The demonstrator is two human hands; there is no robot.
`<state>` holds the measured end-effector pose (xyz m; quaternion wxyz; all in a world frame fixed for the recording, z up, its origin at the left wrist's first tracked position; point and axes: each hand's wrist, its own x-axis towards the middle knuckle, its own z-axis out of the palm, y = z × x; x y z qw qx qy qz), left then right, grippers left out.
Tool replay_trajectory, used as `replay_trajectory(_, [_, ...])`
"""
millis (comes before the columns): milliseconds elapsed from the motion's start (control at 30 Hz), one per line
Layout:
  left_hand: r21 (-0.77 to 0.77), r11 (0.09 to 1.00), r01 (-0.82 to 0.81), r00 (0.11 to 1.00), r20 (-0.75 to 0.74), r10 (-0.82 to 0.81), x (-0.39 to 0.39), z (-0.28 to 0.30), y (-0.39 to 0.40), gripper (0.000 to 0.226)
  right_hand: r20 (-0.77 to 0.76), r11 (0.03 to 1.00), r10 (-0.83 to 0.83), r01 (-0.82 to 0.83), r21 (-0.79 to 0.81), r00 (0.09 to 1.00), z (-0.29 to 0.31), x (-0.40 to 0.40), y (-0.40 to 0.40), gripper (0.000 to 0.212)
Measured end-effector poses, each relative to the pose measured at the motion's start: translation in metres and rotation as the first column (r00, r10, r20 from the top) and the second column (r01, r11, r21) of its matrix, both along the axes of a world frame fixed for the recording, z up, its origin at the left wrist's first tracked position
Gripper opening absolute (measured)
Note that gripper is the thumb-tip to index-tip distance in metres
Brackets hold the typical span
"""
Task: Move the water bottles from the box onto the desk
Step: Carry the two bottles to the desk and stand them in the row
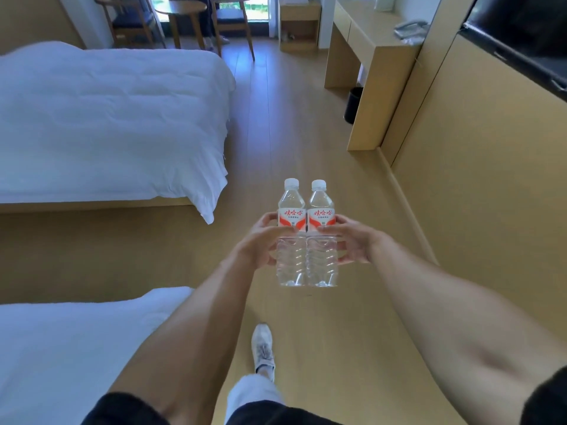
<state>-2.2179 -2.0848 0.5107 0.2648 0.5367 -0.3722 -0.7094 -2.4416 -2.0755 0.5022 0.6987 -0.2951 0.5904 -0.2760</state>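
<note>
We hold two water bottles upright and side by side, touching each other, out in front of us above the wooden floor (322, 124). The left bottle (291, 240) is in our left hand (260, 242), whose grip curls round the bottle's outer side at the lower edge of its red and white label, thumb across the front. The right bottle (322, 240) is in our right hand (352, 243), its grip wrapped round the outer side in the same way. Both bottles are clear, with white caps on, and their bases hang free in the air.

Taking the bottles as our landmark: the bench (377, 47), a pale wooden desk against the wall, stands well beyond them and to the right, well apart from them. A grey object (409, 27) lies on its top, too blurred to name. A small black bin (354, 105) sits on the floor just beside the bench's near leg panel. To the left of the bottles is a bed (107, 118) with white bedding, and nearer us on the left, a second bed (70, 348). Far beyond the bottles stand a round table (181, 9) and wooden chairs (233, 19) by a window. Below the bottles, our white shoe (262, 348) is on the floor.
</note>
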Motion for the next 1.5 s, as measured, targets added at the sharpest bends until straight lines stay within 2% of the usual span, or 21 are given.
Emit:
replay_trajectory(200, [0.004,0.999,0.041,0.999,-0.008,-0.041,0.019,0.005,-0.128,0.057,-0.014,0.998,-0.054,0.055,0.019,0.998,0.008,0.020,-0.119,0.050])
replay_trajectory(300, [-0.013,0.998,0.054,0.999,0.005,-0.054,0.027,0.010,-0.190,0.058,-0.013,0.997,-0.072,0.072,-0.020,0.997,0.012,0.026,-0.173,0.048])
replay_trajectory(600, [-0.043,0.998,0.054,0.997,0.051,-0.051,0.023,-0.002,-0.321,0.060,0.017,0.993,-0.116,0.116,-0.016,0.993,0.013,0.026,-0.291,0.052])
replay_trajectory(800, [-0.041,0.999,0.020,0.999,0.046,-0.018,0.003,-0.008,-0.406,0.059,0.030,0.994,-0.106,0.107,-0.027,0.994,0.005,0.006,-0.378,0.063])
replay_trajectory(967, [-0.084,0.996,-0.022,0.998,0.053,0.026,-0.025,-0.010,-0.491,0.067,0.039,0.994,-0.097,0.099,-0.044,0.995,-0.005,-0.021,-0.472,0.053])
replay_trajectory(1267, [-0.046,0.999,-0.025,0.997,0.066,0.028,-0.076,0.002,-0.651,0.072,0.046,0.999,-0.050,0.049,0.002,0.998,-0.001,-0.075,-0.641,0.052])
replay_trajectory(1500, [-0.040,0.999,-0.032,0.998,0.057,0.034,-0.081,-0.005,-0.757,0.072,0.042,1.000,-0.015,0.015,0.012,0.999,0.000,-0.082,-0.749,0.055])
